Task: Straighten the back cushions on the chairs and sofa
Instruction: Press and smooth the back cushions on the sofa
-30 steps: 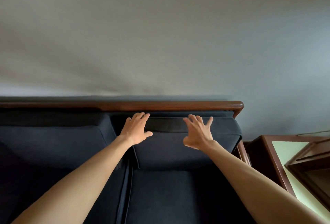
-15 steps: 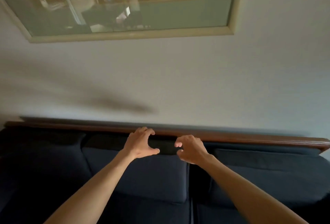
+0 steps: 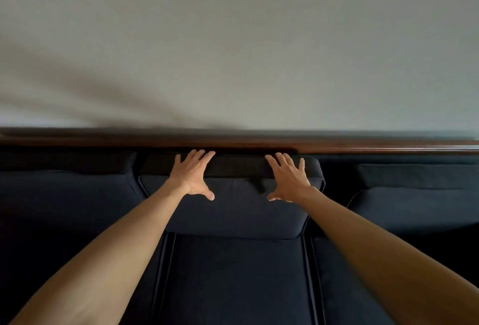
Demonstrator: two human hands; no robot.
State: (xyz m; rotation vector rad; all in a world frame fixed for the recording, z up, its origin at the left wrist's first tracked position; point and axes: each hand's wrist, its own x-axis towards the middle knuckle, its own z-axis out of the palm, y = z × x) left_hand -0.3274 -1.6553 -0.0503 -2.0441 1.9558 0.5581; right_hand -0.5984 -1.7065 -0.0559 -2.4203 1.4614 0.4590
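Step in hand: squaring the middle back cushion point(image 3: 233, 210) of the dark sofa point(image 3: 233, 285) against the wooden back rail point(image 3: 388, 147), judged from the hand placement.
Location of the cushion: centre of the view, standing on the middle seat pad, its top edge just below the rail; a left back cushion point(image 3: 64, 195) and a right back cushion point(image 3: 414, 202) flank it.
Left hand point(image 3: 191, 177): palm down on the cushion's top edge, left of centre; fingers spread and extended toward the rail, thumb splayed down over the front face.
Right hand point(image 3: 287, 182): mirrors the left, right of centre; fingers fanned, thumb low on the front face.
Grip state: both hands lie wide open and flat; neither encloses fabric, so contact appears to be pressing rather than holding. Whether the fingertips reach behind the cushion cannot be told.
Arms: both forearms extend nearly straight, converging slightly toward the cushion, wrists level.
Technique: push evenly with both palms so the top edge meets the rail along its whole width; uneven pressure would likely skew one corner.
Check: side seams ought to line up with the gaps between the seat pads, and the top edge with the neighbouring cushions.
Fabric: a small crease shows near the upper middle; a light smoothing stroke would probably remove it.
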